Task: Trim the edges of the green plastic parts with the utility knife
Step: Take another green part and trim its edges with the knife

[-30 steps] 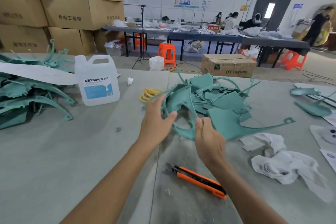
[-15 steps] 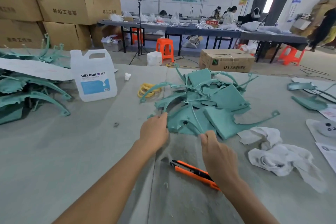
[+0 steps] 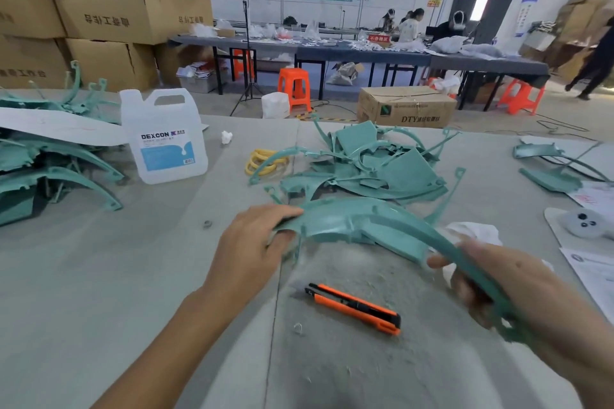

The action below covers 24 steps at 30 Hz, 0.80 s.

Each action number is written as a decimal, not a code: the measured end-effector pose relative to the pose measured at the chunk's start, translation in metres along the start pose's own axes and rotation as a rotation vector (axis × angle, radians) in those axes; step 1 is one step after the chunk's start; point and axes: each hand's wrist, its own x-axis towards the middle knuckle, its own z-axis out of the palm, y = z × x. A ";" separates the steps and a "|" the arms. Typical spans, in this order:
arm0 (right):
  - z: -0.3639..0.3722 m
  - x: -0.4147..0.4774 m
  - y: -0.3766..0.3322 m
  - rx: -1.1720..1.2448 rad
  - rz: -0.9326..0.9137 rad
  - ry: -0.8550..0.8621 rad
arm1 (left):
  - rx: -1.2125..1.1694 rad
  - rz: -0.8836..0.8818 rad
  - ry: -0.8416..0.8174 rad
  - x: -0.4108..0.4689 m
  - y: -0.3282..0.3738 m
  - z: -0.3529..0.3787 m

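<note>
Now | green part (image 3: 365,219) spans left-right, bowed upward | left hand (image 3: 252,249) pinches one end | right hand (image 3: 518,285) grips other

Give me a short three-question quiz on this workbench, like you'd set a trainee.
1. True or false: the utility knife lies on the table, in neither hand.
2. Which thing do the left hand and the right hand both hold? A) the curved green part B) a white cloth C) the yellow bands
3. Fill in: the white jug stands to the ___ of the middle pile of green parts.
Key: 1 true. 2 A. 3 left.
</note>
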 end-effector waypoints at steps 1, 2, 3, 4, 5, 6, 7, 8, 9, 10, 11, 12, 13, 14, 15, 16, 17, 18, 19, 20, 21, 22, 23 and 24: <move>-0.007 0.002 -0.001 0.113 0.023 -0.030 | 0.003 -0.046 0.003 -0.008 0.002 -0.010; -0.011 0.004 -0.001 0.195 0.036 -0.014 | 0.001 -0.107 0.005 -0.015 0.002 -0.019; -0.009 0.010 0.002 0.250 0.035 0.008 | -0.033 -0.181 0.015 -0.024 0.001 -0.026; -0.003 0.019 0.011 0.250 0.003 0.046 | -0.109 -0.270 0.023 -0.034 0.000 -0.033; 0.007 0.029 0.022 0.128 -0.044 0.091 | -0.220 -0.364 0.030 -0.043 0.000 -0.038; 0.021 0.038 0.038 -0.096 -0.094 0.107 | -0.336 -0.458 0.018 -0.053 0.002 -0.043; 0.035 0.045 0.056 -0.323 -0.141 0.091 | -0.439 -0.536 -0.010 -0.063 0.002 -0.046; 0.049 0.051 0.074 -0.503 -0.154 0.050 | -0.508 -0.597 -0.044 -0.073 0.003 -0.047; 0.065 0.055 0.089 -0.651 -0.140 -0.019 | -0.546 -0.651 -0.071 -0.087 0.002 -0.049; 0.074 0.058 0.103 -0.787 -0.109 -0.090 | -0.571 -0.692 -0.098 -0.096 0.002 -0.049; 0.082 0.059 0.114 -0.897 -0.072 -0.130 | -0.595 -0.738 -0.116 -0.106 0.001 -0.048; 0.087 0.060 0.121 -0.986 -0.040 -0.148 | -0.612 -0.796 -0.125 -0.116 -0.002 -0.047; 0.092 0.060 0.125 -1.050 -0.034 -0.140 | -0.629 -0.858 -0.129 -0.126 -0.005 -0.048; 0.094 0.059 0.126 -1.083 -0.037 -0.114 | -0.638 -0.917 -0.141 -0.134 -0.009 -0.048; 0.095 0.058 0.128 -1.098 -0.059 -0.090 | -0.635 -0.972 -0.152 -0.140 -0.013 -0.048; 0.097 0.057 0.127 -1.118 -0.083 -0.082 | -0.609 -1.014 -0.161 -0.145 -0.017 -0.048; 0.098 0.056 0.126 -1.144 -0.115 -0.074 | -0.558 -1.038 -0.168 -0.147 -0.021 -0.049; 0.100 0.056 0.125 -1.162 -0.137 -0.073 | -0.463 -1.034 -0.177 -0.149 -0.025 -0.050; 0.101 0.055 0.124 -1.171 -0.157 -0.072 | -0.298 -0.997 -0.200 -0.150 -0.028 -0.052; 0.101 0.054 0.123 -1.163 -0.159 -0.072 | -0.064 -0.937 -0.231 -0.150 -0.030 -0.053; 0.101 0.052 0.123 -1.147 -0.158 -0.063 | 0.167 -0.849 -0.249 -0.151 -0.029 -0.055; 0.101 0.050 0.122 -1.126 -0.151 -0.050 | 0.327 -0.760 -0.258 -0.153 -0.026 -0.054; 0.101 0.047 0.122 -1.095 -0.143 -0.031 | 0.392 -0.690 -0.293 -0.153 -0.022 -0.053; 0.101 0.042 0.121 -1.047 -0.134 -0.012 | 0.383 -0.637 -0.372 -0.154 -0.018 -0.050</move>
